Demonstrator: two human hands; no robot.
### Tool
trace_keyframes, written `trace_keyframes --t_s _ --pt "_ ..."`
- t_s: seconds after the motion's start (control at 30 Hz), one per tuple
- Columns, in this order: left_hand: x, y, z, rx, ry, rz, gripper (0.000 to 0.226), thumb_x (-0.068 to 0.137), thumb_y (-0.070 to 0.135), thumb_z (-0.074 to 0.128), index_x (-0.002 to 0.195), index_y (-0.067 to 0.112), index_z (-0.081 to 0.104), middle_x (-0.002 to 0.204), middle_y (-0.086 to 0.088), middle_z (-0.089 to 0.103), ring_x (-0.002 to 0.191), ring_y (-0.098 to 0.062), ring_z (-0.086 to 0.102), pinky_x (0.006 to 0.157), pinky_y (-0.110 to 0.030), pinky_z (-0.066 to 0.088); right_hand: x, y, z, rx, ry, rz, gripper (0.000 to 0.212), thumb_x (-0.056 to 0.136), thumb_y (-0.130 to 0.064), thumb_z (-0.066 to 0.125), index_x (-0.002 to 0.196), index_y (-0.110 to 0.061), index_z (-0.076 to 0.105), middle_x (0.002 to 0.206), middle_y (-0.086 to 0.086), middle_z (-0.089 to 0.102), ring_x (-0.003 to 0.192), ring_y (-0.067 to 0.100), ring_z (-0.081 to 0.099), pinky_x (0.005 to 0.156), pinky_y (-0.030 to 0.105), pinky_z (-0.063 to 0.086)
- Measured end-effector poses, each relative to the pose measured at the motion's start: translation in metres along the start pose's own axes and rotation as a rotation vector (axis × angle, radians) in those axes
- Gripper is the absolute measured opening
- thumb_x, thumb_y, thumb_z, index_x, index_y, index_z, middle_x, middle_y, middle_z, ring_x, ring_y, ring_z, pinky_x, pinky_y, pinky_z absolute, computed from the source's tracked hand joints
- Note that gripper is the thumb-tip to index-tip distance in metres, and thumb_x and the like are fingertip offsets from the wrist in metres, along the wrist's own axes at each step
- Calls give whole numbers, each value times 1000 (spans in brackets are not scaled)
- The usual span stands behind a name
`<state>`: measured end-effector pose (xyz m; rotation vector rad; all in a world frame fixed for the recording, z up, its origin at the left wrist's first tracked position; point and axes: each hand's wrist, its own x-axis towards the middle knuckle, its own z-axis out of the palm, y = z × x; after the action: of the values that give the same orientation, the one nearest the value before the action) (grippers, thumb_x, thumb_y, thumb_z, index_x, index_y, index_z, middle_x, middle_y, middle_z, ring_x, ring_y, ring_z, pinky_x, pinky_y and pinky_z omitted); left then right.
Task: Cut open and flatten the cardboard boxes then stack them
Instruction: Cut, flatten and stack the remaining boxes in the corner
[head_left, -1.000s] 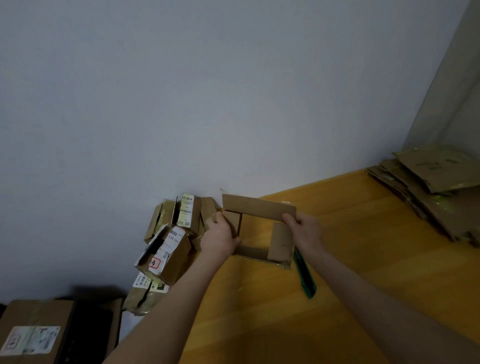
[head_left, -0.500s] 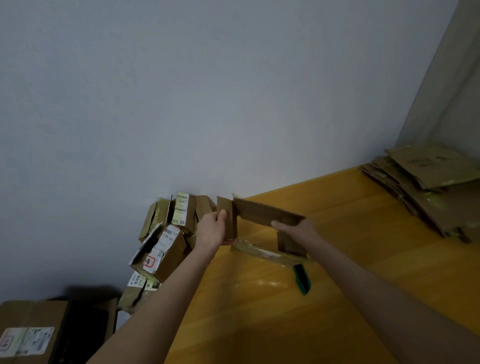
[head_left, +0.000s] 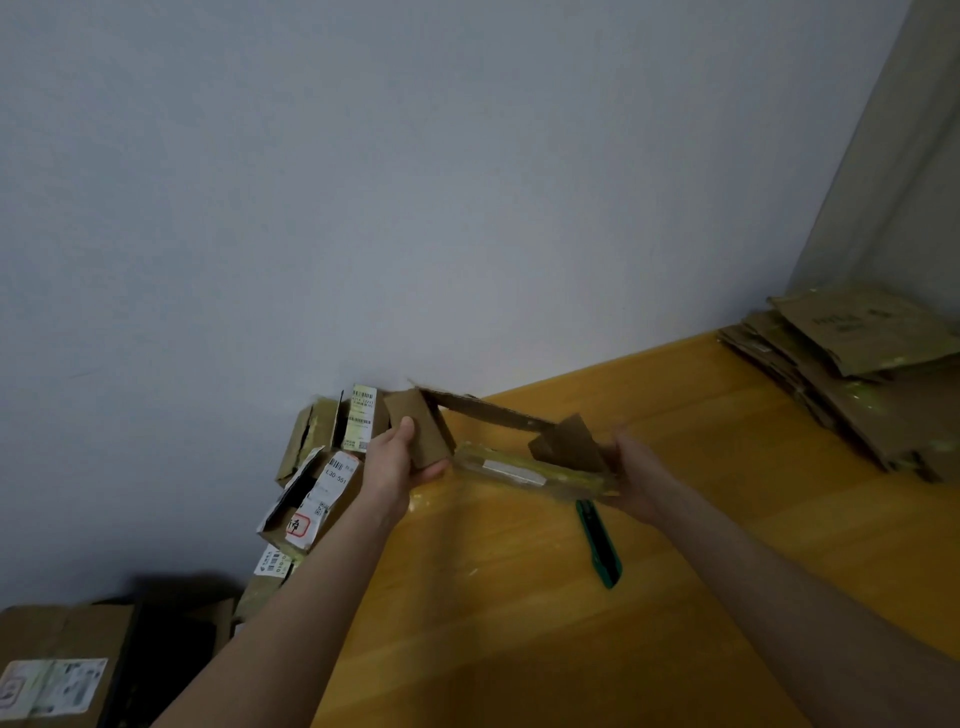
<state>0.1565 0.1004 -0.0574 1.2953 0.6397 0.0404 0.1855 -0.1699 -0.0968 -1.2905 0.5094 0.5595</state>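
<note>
Two hands hold one cardboard box (head_left: 493, 414) in the air over the far left part of the yellow table (head_left: 519, 623), close to the wall (head_left: 467, 208). The box is open at both ends and skewed nearly flat, with its taped panel lowest.

The left hand (head_left: 400, 462) grips the left flap, thumb on its face and fingers curled beneath. The right hand (head_left: 636, 478) cups the right end with its palm towards the box; its fingers are hidden behind the cardboard. Both forearms reach forward, well apart.

A green knife (head_left: 600, 545) lies on the table just below the box's right end. Bare table runs from there to the flattened stack (head_left: 857, 374) in the right corner. Unopened boxes (head_left: 322, 467) are heaped against the wall off the table's left edge.
</note>
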Motion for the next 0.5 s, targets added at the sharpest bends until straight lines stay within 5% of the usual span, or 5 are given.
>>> trace_keyframes --t_s 0.13,0.23,0.33,0.43,0.5 --pt "-1 -1 4 -208 -59 -29 17 101 24 46 110 11 52 111 -14 58 101 -33 62 56 -33 59 2 15 -8 39 -39 224 63 93 -51 50 139 -9 44 151 14 29 131 42 38 96 57 36" --pt "-5 -3 4 -173 -167 -22 22 103 25 41 115 11 54 110 -13 62 95 -28 66 61 -33 59 2 21 -5 144 -87 255 58 86 -46 64 124 -3 56 125 19 57 100 37 64 70 45 55" --pt "-7 -6 -5 -103 -319 -49 37 104 38 33 116 13 58 101 -10 71 91 -25 71 74 -40 58 3 18 0 36 -23 228 52 82 -35 72 119 1 60 93 14 69 80 29 65 60 35 53" --pt "0 -4 -17 24 -345 -107 66 96 65 24 105 17 67 100 -11 72 97 -28 68 92 -49 49 9 16 0 -44 51 176 48 84 -20 72 125 -2 56 102 14 66 85 30 62 61 37 50" --pt "5 0 -24 32 -293 -188 70 91 71 29 109 15 67 107 -13 71 100 -30 65 91 -48 49 12 17 -1 -46 55 111 55 85 -12 71 135 -10 48 117 16 62 93 33 61 65 41 51"
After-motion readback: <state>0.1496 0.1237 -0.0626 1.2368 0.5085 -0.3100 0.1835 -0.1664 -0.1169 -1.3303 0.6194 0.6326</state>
